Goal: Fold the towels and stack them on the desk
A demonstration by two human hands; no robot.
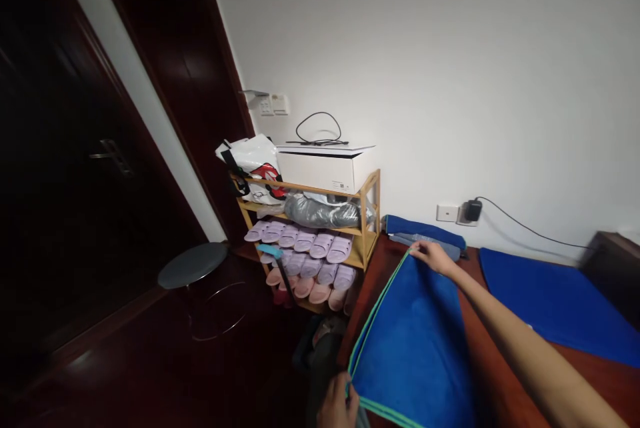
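Observation:
A blue towel with bright green edging stretches between my two hands over the reddish-brown wooden table. Its edges lie in more than one layer along the left side, so it looks folded. My left hand pinches the near left corner at the bottom of the view. Farther off, my right hand has its fingers closed on the far corner. Just behind that hand, a rolled blue and grey cloth lies against the wall. Another blue cloth is spread flat to the right of my right forearm.
Left of the table stands a wooden shoe rack with rows of lilac slippers, and a white box on top. A round stool is near the dark door. A black plug trails a cable along the wall.

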